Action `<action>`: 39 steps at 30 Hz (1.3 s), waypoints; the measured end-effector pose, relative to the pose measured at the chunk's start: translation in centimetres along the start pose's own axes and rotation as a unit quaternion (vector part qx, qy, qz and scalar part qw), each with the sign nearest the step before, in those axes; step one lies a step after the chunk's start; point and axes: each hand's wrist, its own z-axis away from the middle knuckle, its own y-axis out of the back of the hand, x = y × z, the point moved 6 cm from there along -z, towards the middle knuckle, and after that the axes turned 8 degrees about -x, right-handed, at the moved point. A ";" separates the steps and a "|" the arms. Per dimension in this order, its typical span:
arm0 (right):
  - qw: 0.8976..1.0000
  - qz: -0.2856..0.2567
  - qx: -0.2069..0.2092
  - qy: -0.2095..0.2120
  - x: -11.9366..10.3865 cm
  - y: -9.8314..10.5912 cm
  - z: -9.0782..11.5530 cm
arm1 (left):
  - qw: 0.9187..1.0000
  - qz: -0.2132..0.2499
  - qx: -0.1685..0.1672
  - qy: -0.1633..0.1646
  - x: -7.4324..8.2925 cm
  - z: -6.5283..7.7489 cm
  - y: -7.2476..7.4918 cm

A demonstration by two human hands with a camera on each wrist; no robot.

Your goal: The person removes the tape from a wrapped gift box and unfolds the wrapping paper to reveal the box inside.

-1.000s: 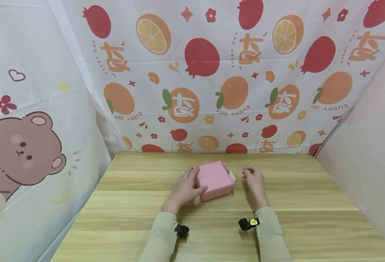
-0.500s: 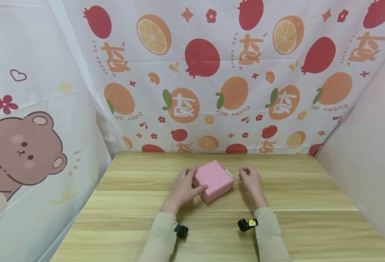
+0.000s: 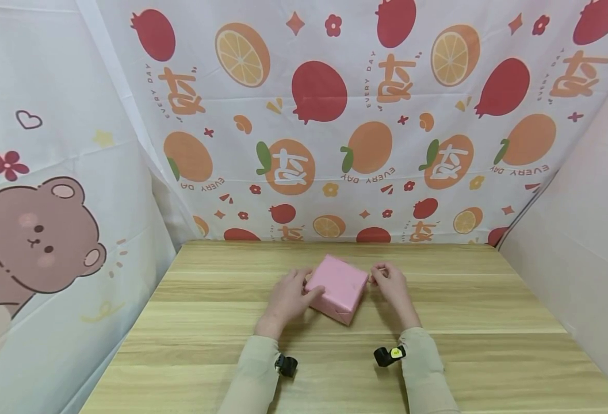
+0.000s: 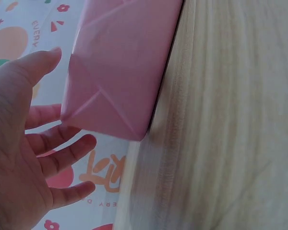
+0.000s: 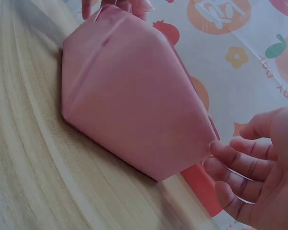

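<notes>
A pink cardboard box [image 3: 339, 282] with a smooth top sits turned at an angle on the wooden table. At its left corner is my left hand [image 3: 286, 300]. The thumb [image 4: 48, 60] lies over the box top's edge, a small gap off it in the left wrist view. My other left fingers are spread and fairly straight, some partly hidden behind the box corner. On the other side, my right hand [image 3: 392, 286] has loosely bent fingers, with fingertips at the box's right corner. In the right wrist view a fingertip [image 5: 215, 147] appears to touch the box edge.
Wooden tabletop [image 3: 490, 322] surrounds the box and both forearms. A fruit-printed curtain [image 3: 335, 132] hangs behind the far edge, and a bear-printed one [image 3: 39, 230] hangs at the left. Each wrist wears a small black camera.
The box has turned on the table, its near corner swinging right, so the open flap on its right side is out of sight in the head view. My right hand has moved left to it.
</notes>
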 end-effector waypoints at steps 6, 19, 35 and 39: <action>1.000 -0.001 -0.008 0.022 -0.2 -0.4 -0.2 | 1.000 0.002 -0.007 -0.021 0.6 -0.1 0.1; 0.992 0.078 -0.081 0.059 -0.6 -1.7 0.2 | 1.000 0.010 -0.009 -0.027 0.7 -0.1 -0.1; 0.969 0.184 -0.018 0.166 -2.2 -2.0 0.5 | 0.999 0.018 -0.016 -0.024 0.7 -0.2 -0.2; 0.964 0.196 -0.011 0.178 -2.4 -2.2 0.7 | 0.999 0.021 -0.021 -0.020 0.7 -0.1 -0.2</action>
